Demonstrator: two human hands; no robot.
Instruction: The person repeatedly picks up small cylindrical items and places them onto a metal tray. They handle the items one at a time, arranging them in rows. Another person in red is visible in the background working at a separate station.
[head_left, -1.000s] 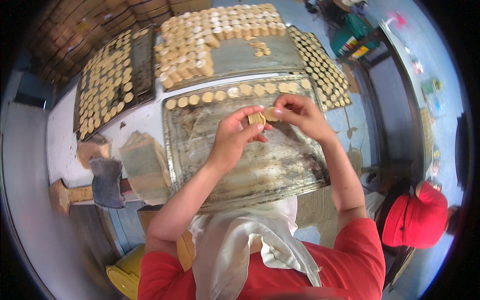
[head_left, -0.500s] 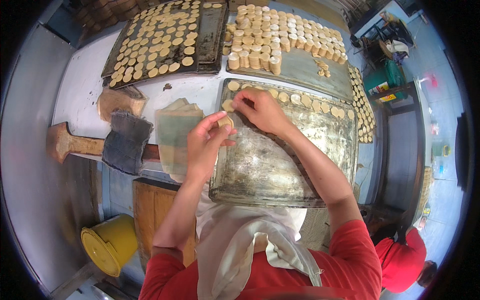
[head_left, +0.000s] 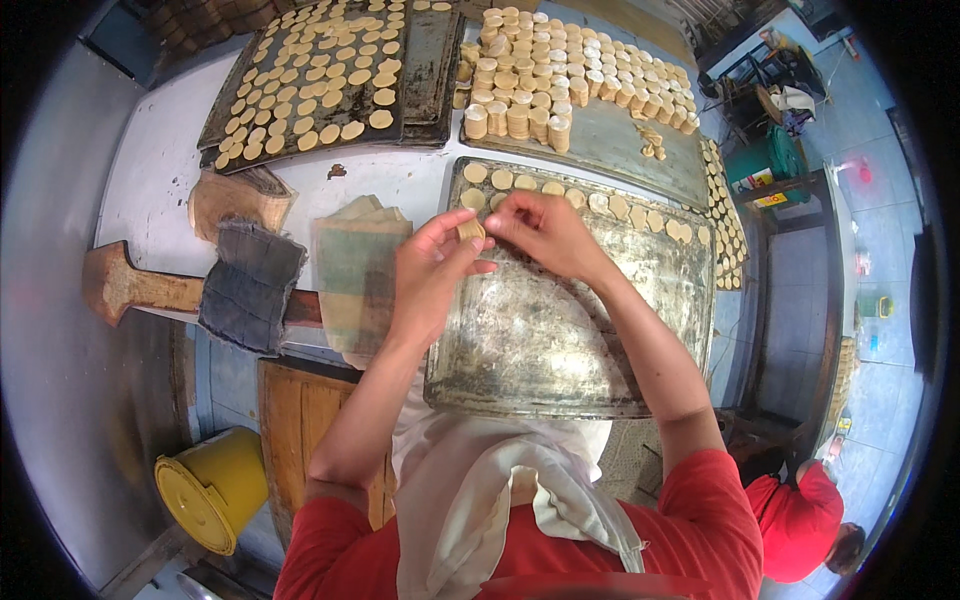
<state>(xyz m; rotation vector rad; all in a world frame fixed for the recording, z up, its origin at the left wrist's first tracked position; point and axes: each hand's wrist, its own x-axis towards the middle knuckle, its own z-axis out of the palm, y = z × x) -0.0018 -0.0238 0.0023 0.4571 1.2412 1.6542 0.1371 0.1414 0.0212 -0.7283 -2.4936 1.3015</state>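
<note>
My left hand point(head_left: 428, 272) holds a small stack of pale round dough discs point(head_left: 470, 231) between thumb and fingers, over the far left part of a worn metal baking tray point(head_left: 560, 340). Close beside it, my right hand point(head_left: 548, 236) has thumb and fingertips pinched together. A pale dough disc edge shows at those fingertips, partly hidden by them. Along the tray's far edge lies a row of dough discs point(head_left: 553, 188), the right ones more uneven in outline. One more disc point(head_left: 473, 199) lies below the row's left end.
Beyond stand a dark tray point(head_left: 420, 110) beside scattered discs and a tray point(head_left: 610, 125) of stacked discs. Left are layered cloth point(head_left: 362, 285), a dark rag point(head_left: 250, 285) over a wooden beam point(head_left: 165, 290), and a yellow bucket point(head_left: 212, 490). A person in red point(head_left: 795, 525) is at lower right.
The disc at my right fingertips now lies on the tray below the row's left end. My right hand has shifted slightly right; my left hand with the stack has moved right, closer to it.
</note>
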